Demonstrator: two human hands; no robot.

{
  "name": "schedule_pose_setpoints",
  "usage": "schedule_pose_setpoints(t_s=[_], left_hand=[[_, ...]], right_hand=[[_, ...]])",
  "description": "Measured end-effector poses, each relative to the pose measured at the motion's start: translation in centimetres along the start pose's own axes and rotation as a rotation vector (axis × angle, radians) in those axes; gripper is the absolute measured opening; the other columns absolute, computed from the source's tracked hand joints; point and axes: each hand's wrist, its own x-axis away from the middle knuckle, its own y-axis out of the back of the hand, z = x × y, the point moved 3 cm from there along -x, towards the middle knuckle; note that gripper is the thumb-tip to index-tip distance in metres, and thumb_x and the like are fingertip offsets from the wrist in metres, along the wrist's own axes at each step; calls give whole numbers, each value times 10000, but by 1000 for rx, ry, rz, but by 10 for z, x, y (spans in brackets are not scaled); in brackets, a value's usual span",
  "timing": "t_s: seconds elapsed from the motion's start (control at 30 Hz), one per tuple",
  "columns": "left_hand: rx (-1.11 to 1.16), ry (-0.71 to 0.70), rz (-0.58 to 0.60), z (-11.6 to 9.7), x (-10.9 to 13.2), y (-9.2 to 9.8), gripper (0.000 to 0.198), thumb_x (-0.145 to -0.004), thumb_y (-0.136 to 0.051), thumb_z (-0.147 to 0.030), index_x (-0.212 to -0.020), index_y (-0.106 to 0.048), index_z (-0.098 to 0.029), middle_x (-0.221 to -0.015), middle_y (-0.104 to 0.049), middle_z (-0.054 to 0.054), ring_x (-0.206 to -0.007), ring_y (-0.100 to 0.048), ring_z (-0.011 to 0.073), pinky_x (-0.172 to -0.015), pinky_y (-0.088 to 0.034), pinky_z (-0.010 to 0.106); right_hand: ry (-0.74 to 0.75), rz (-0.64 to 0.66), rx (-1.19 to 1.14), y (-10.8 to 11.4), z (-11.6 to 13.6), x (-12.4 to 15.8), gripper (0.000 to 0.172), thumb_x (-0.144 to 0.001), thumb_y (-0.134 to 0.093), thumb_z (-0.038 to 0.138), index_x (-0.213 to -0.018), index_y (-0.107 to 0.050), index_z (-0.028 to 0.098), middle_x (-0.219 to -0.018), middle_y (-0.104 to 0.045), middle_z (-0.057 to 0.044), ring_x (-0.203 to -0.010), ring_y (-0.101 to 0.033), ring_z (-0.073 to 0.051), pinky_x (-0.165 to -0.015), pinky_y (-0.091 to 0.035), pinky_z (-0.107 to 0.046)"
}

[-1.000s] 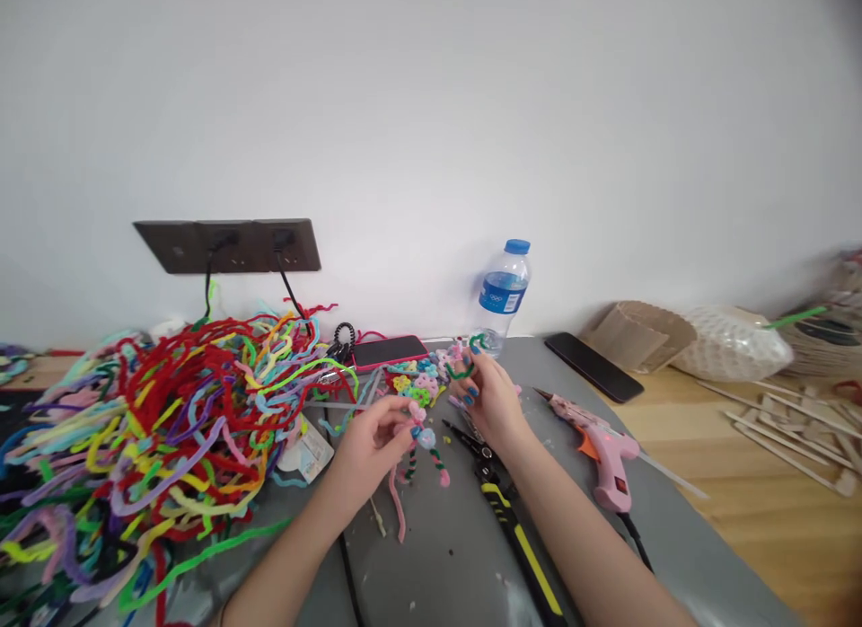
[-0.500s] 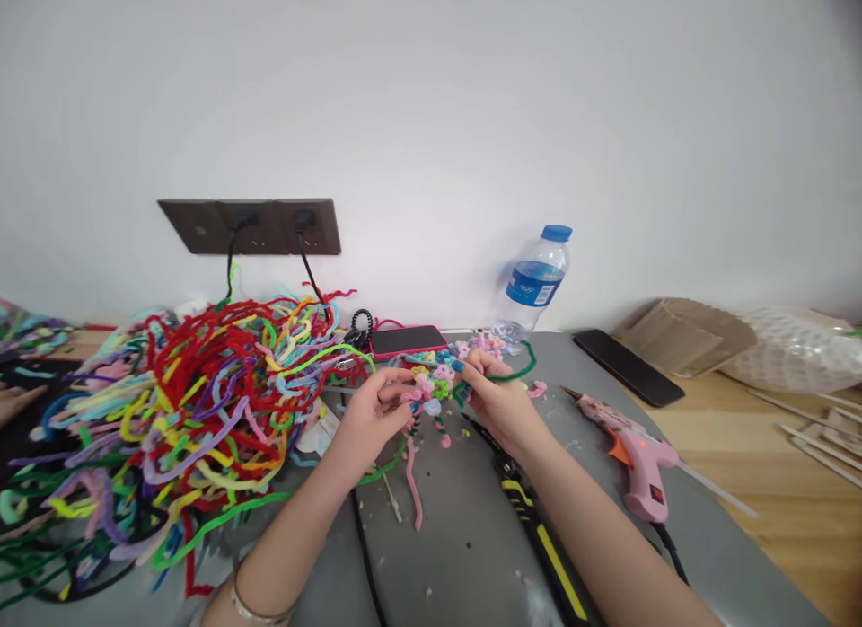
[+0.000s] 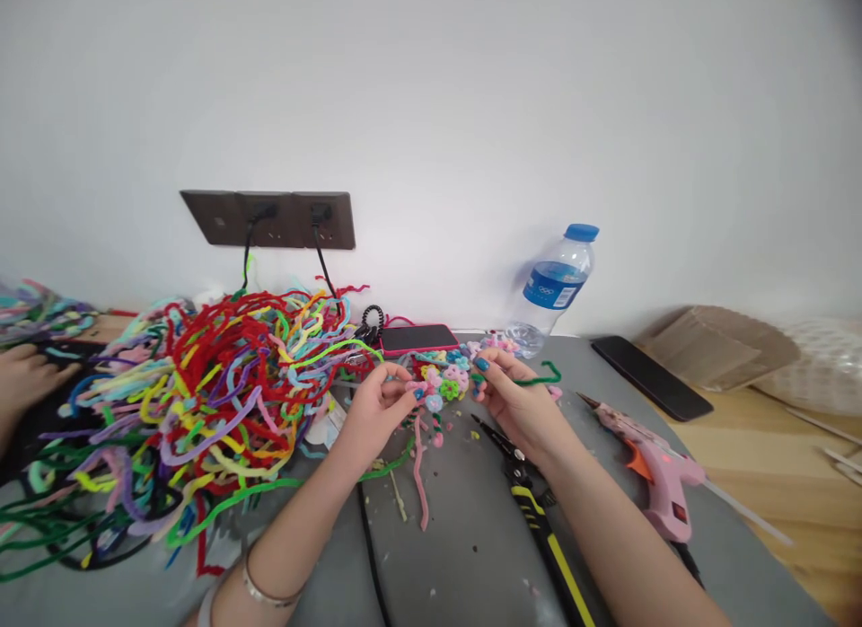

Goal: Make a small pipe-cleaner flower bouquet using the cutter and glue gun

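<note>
My left hand is closed in a pinch at the left side of a cluster of small pipe-cleaner flowers in pink, green and pale blue. Its fingertips meet at the pink petals. A dark green pipe cleaner runs through the closed fingers of my right hand, its bent free end sticking out to the right. Striped green and pink stems hang under the flowers. A loose pink pipe cleaner lies just below them. Pliers with black-and-yellow handles rest beneath my right wrist.
A large tangled heap of coloured pipe cleaners fills the left. Another person's hand is at the far left. Behind are a pink-cased phone and a water bottle. At right lie a black phone and a pink glue gun.
The view has turned a little left, so things appear farther right. My right hand has drawn slightly away from the flowers, and the green pipe cleaner's curved end has dropped lower and straightened.
</note>
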Motion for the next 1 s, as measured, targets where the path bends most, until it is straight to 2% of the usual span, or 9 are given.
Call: schedule_pose_setpoints(t_s=[0.13,0.27,0.4,0.5,0.67,0.8,1.0], left_hand=[[67,9,-1,2,-1,-1,406,-707,-778,-450,-849,-494,-197,-632,-610,-58,-527,-517,67,-454,-280,159],[161,51,-6,6,-1,-4,435,-685,-805,-419,-921,-511,-201,-737,-676,-27,-581,-581,83,-486,-329,167],[259,101,6,4,2,-8,434,-694,-802,-409,-973,-548,-195,-843,-727,29,-745,-693,153,-653,-462,221],[313,107,15,1,4,-10,408,-716,-787,-408,-982,-566,-192,-895,-743,53,-831,-721,187,-755,-495,263],[316,83,70,2,4,-12,468,-686,-826,-289,-1057,-557,-190,-991,-755,80,-919,-721,207,-790,-497,269],[291,70,113,3,6,-13,530,-664,-828,-190,-1127,-571,-183,-1049,-755,88,-987,-705,203,-844,-496,265],[217,72,77,4,6,-12,422,-703,-794,-200,-1103,-660,-178,-958,-770,66,-885,-706,163,-755,-501,224]], right_hand=[[-9,24,11,0,-4,0,356,-587,-899,448,-743,-679,215,-588,-566,51,-503,-497,-84,-494,-437,-208],[-13,72,13,-2,-5,1,320,-606,-895,426,-686,-675,208,-599,-571,48,-546,-514,-81,-551,-454,-204],[15,61,35,-4,-3,2,303,-574,-911,396,-726,-723,212,-720,-643,22,-657,-578,-105,-661,-497,-231],[49,34,46,-4,-2,3,304,-563,-913,382,-757,-739,226,-783,-678,9,-721,-605,-128,-729,-514,-264],[150,32,119,-2,-1,4,236,-636,-874,355,-795,-744,239,-791,-695,14,-732,-612,-122,-711,-502,-240],[285,81,282,0,4,5,124,-728,-804,293,-827,-742,252,-835,-719,5,-779,-644,-144,-718,-514,-254],[502,133,472,-7,18,12,62,-795,-712,222,-841,-740,252,-833,-722,-12,-789,-670,-167,-702,-532,-275]])
